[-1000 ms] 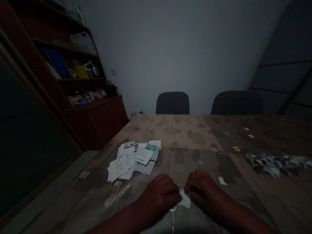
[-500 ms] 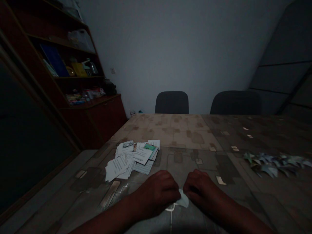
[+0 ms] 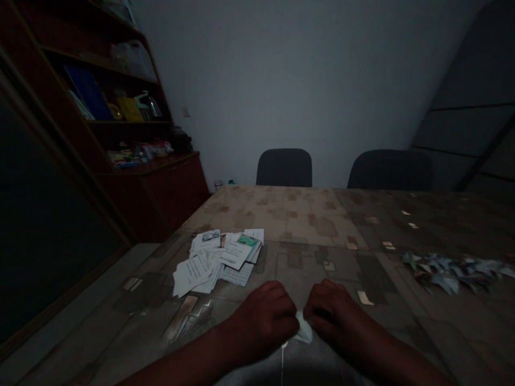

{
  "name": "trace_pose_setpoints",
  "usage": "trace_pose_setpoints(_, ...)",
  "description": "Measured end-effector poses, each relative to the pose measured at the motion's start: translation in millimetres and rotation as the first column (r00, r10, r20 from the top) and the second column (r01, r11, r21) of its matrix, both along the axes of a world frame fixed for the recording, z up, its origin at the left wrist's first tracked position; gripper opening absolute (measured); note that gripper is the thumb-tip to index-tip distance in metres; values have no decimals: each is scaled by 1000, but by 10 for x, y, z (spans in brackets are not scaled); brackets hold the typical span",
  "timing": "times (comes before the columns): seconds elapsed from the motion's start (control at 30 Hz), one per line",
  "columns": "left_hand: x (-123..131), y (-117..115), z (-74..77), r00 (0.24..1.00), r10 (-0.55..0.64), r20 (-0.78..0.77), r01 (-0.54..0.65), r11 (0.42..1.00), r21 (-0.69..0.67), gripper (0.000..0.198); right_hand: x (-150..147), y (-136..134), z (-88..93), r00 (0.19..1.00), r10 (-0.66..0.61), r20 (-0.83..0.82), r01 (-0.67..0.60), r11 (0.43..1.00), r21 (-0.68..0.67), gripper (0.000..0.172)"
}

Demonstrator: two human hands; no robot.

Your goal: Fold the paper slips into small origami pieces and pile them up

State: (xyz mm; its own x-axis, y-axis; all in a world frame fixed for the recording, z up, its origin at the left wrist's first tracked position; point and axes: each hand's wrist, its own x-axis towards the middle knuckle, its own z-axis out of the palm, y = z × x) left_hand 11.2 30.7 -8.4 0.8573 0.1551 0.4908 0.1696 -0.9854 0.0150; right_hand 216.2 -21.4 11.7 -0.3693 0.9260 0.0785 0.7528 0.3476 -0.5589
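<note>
Here you are at the counter, and everything centres on that small pale paper, sitting right in front of you with both hands crowding its far end. Your left hand comes in from the paper's left, fingers curled, thumb side against its edge; your right hand mirrors it from the paper's right, knuckles up, fingers bunched. Both look closed on the paper, a pinch from each side, though the fingertips themselves are tucked out of sight. And here's the relation that counts: the paper lies between your hands, touching both, so neither one is clearly nearer. Its visible part points back toward you, slanting a little to the right; how far it runs under your fingers you can't tell from here, so its true long axis stays unsure. Beyond the paper and off to its left, there's a spread of printed sheets, overlapping and well apart from it. Out to the paper's right, farther still, a row of crumpled-looking folded papers. Straight beyond the paper, past the counter's far edge, stands a dark chair.
</note>
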Motion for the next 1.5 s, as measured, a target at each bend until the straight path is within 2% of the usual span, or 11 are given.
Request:
trace_pose_setpoints(0.2, 44, -194, -106, 981, 149, 128, -142, 988, -59, 21, 19, -131, 102, 998, 49, 38, -44, 991, -129, 30)
trace_pose_setpoints(0.3, 54, -248, -131, 967, 185, 175, -177, 982, -58, 22, -32, -159, 86, 989, 64, 132, -39, 983, -179, 34)
trace_pose_setpoints(0.53, -17, -204, -219, 973, 160, 165, -119, 965, -232, 18, -105, -80, -94, 969, 39, 245, -4, 990, -141, 20)
trace_pose_setpoints(0.67, -21, -174, -275, 967, 168, 194, -113, 957, -269, 14, -82, -50, -167, 956, 54, 287, -16, 991, -134, 27)
trace_pose_setpoints(0.77, -18, -180, -251, 962, 197, 186, -127, 934, -334, 12, -71, -61, -187, 964, 35, 263, -10, 995, -97, 29)
trace_pose_setpoints(0.97, -30, -196, -120, 964, 254, 78, -183, 847, -499, 10, -60, -90, -237, 975, 11, 221, 2, 998, -59, 16)
trace_pose_setpoints(1.17, -40, -203, -105, 964, 258, 59, -185, 818, -544, 16, -73, -89, -266, 976, -16, 217, 18, 1000, -9, 19)
trace_pose_setpoints(1.5, 25, -260, -83, 939, 344, 19, -264, 755, -601, 18, -84, -76, -161, 978, 0, 207, 19, 996, -87, 16)
